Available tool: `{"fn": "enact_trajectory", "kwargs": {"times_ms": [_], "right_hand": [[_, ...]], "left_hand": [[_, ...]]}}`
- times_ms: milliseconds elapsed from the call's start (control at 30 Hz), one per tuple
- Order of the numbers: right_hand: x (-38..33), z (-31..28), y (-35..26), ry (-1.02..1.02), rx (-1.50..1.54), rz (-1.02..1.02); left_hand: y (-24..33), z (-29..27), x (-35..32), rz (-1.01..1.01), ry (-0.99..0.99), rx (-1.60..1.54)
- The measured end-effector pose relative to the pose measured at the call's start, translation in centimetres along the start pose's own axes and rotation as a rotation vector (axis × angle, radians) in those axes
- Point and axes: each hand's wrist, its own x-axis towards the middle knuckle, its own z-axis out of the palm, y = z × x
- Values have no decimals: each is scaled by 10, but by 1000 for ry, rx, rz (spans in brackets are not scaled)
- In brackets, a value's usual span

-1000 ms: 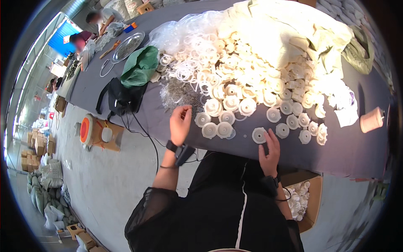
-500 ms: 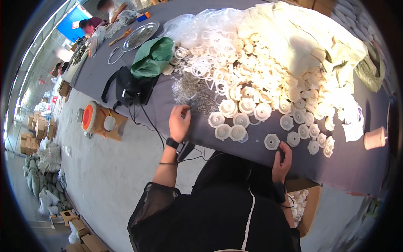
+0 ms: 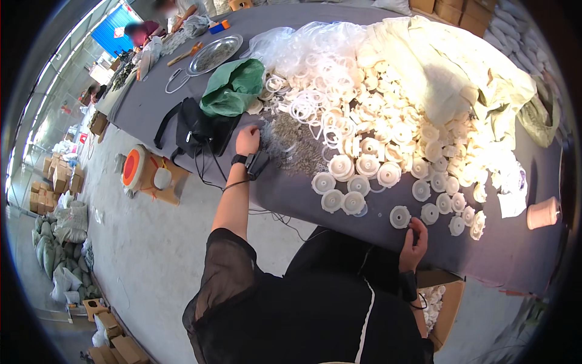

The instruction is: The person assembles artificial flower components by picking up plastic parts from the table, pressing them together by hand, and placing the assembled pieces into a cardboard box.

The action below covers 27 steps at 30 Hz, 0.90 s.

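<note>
My left hand (image 3: 248,140) is closed, its fingers curled down at the left edge of a heap of small metal pieces (image 3: 294,142), which look like tiny springs; whatever it holds is hidden. Near the table's front edge, my right hand (image 3: 413,247) has its thumb and fingers apart, with nothing visible between them. Its fingertips are beside a round white plastic part (image 3: 400,216) with a hole in its centre. Several similar round parts (image 3: 332,201) lie to the left, some stacked, and others (image 3: 429,213) to the right. White plastic rings (image 3: 301,108) lie behind the metal heap.
A large pile of cream plastic parts (image 3: 388,109) spreads under a pale sack (image 3: 436,67). A green bag (image 3: 232,88), a black bag with cables (image 3: 195,126) and a metal tray (image 3: 215,54) are at left. A thread spool (image 3: 542,213) stands right; an open carton (image 3: 445,309) sits below.
My left hand has moved up and left, from the heap's front to its left edge. My right hand stays beside the same round part. The whole view has shifted slightly.
</note>
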Motion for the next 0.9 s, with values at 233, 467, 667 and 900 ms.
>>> {"fn": "enact_trajectory", "kwargs": {"times_ms": [233, 467, 667, 900], "right_hand": [[0, 4, -4, 40, 29, 32], [2, 2, -3, 7, 43, 29], [-1, 0, -2, 54, 15, 36], [3, 4, -8, 98, 26, 86]], "left_hand": [[42, 2, -3, 56, 11, -50], [36, 18, 33, 68, -2, -49], [51, 42, 70, -118, -93, 314], [39, 37, 81, -100, -66, 222]]}}
